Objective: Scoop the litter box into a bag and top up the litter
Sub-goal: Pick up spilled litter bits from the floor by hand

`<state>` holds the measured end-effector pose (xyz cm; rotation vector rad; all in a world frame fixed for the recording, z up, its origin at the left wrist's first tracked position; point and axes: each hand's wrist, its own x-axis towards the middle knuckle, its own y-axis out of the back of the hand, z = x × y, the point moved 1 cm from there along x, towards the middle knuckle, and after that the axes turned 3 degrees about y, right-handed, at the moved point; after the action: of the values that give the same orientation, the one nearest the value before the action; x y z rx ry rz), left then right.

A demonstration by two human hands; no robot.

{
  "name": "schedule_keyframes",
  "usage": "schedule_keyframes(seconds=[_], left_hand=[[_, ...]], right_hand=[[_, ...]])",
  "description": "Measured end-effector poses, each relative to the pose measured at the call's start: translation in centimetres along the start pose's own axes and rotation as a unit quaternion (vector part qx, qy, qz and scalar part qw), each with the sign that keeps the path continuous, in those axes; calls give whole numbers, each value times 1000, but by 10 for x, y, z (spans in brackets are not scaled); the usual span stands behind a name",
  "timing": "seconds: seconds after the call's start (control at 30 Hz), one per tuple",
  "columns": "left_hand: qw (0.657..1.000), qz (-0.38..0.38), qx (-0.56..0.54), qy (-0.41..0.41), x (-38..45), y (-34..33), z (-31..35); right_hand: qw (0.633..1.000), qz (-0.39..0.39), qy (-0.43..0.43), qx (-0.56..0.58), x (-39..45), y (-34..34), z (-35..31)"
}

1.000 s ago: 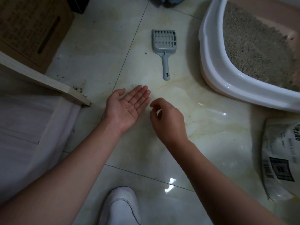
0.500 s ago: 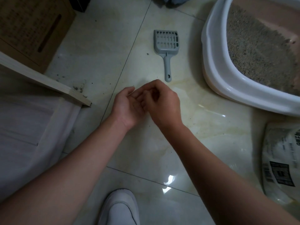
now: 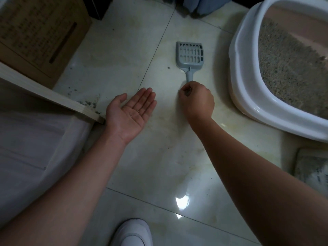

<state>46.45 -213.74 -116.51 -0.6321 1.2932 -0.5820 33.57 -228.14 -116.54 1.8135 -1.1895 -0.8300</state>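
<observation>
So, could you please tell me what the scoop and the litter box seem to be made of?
Scoop: likely grey matte plastic, going by its moulded slotted grid. Litter box: probably glossy white plastic, its smooth rounded rim catching highlights, with a pinkish inner wall.

No text can be read. The cardboard box [image 3: 35, 32], well beyond the left hand [image 3: 130, 110], carries rows of print too small to make out. The litter bag [image 3: 312, 173], behind the right hand [image 3: 197, 102], shows blurred markings only.
</observation>
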Motion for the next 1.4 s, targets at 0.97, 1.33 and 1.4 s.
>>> schedule_keyframes(seconds=[0.97,1.33,1.4], left_hand=[[999,-3,-32,-25,3,1,9],[999,5,-45,-29,4,3,13],[999,12,-42,-29,3,3,13]], right_hand=[[983,-23,118,-137,80,-19,-51],[970,-71,139,-187,72,-22,-63],[971,-79,137,-180,69,-20,-63]])
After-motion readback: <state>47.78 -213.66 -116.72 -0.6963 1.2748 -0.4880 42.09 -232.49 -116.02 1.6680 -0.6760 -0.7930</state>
